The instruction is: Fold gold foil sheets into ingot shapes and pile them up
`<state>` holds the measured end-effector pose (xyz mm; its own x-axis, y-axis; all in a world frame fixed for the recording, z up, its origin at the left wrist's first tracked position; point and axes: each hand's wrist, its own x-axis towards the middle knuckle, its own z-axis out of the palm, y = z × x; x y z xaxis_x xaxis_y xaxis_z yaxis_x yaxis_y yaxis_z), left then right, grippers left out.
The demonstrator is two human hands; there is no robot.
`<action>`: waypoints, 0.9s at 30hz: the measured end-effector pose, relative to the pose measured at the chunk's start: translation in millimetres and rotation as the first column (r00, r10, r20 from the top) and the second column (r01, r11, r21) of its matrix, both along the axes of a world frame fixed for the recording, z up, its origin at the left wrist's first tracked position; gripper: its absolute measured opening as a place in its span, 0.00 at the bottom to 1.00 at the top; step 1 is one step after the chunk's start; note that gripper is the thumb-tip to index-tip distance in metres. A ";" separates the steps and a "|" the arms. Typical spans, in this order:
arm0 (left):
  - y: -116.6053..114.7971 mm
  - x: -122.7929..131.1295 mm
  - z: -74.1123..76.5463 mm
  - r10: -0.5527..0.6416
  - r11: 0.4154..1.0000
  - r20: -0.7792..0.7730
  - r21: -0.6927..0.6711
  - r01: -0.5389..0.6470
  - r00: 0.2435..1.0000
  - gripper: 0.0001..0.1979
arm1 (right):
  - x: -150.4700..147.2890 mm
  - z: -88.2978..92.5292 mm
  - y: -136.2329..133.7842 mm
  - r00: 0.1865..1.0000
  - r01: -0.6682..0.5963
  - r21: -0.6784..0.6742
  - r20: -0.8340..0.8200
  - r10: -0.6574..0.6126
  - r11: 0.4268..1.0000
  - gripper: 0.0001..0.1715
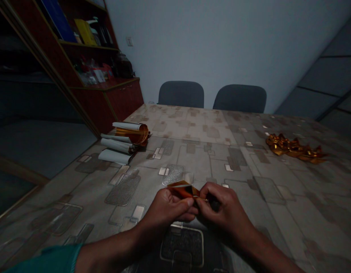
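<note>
Head view: nearest, at the lower left, a teal sleeve (47, 259) is seen pushed back from the left wrist, while the right forearm is shown bare. Just beyond, low in the middle, a folded piece of gold paper (183, 192) is held up between both hands, above the near part of the counter (209, 170). Its left side is held by the left hand (172, 206), the grip closed, with the thumb laid on the near face and the fingers curled behind and below. Its right end is pinched by the right hand (222, 204), the grip narrow, thumb against forefinger. A pale strip is shown along the upper fold of the paper. The counter is patterned with overlapping rounded rectangles in grey, brown and silver. Farther off to the left, near the counter's edge, a bundle of bent sheets (130, 132) is laid, gold on one face and whitish on the other. To the right, well apart from the hands, shiny gold pieces (294, 148) are set out in a row. Past the far edge, two grey chairs (181, 94) are placed side by side. At the left, a reddish-brown cabinet (122, 100) is filled with assorted goods on its shelves, and a socket (129, 41) is mounted on the pale wall (186, 38).
</note>
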<state>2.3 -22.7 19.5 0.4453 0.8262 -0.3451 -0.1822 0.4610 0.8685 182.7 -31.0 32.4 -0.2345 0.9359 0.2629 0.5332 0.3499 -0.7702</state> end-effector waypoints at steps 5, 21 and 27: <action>0.6 1.1 2.5 0.001 0.999 -0.032 -0.034 -0.002 0.999 0.22 | 2.1 -0.7 1.4 0.998 -0.069 0.018 -0.002 0.069 0.997 0.10; 1.0 -2.7 2.2 0.009 0.999 0.015 -0.035 -0.008 1.000 0.19 | 12.1 7.0 2.3 0.974 -0.177 -0.177 -0.175 0.146 0.968 0.08; 1.1 -2.2 1.4 -0.015 1.000 0.006 -0.022 0.015 1.000 0.18 | 20.8 11.7 4.5 0.963 -0.266 -0.147 -0.083 0.256 0.953 0.09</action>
